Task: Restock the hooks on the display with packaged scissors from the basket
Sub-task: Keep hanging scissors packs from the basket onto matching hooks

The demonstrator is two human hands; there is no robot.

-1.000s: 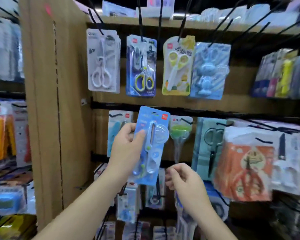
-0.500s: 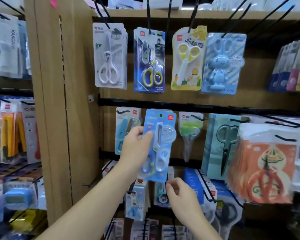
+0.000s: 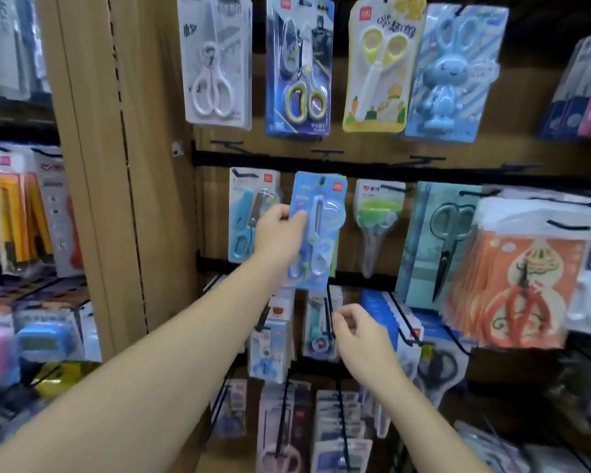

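Shelving in a stationery shop filled the view, with a wooden upright [image 3: 93, 165] on the left and rows of carded goods hanging from a dark rail [image 3: 389, 172].

Just right of the upright, the left grip [image 3: 278, 235] was closed on the blue scissors pack [image 3: 318, 230]. The thumb lay across the card's front and the fingers were behind its left edge. The pack was upright against the middle row, between a light-blue pack [image 3: 246, 216] and a green pack [image 3: 377, 216]. Its hang hole was level with the hook [image 3: 322, 180].

Lower and to the right, the right grip [image 3: 359, 339] had its fingers curled beside a lower-row hook wire [image 3: 328, 312]. Blur made it impossible to tell whether it pinched the wire or held nothing. Orange packs [image 3: 519, 285] hung further right. The basket was out of view.

The step in hand looked like threading this pack onto its hook. Next, the hole would probably need seating over the hook tip. The card could then be slid back flat against the packs behind it and released.
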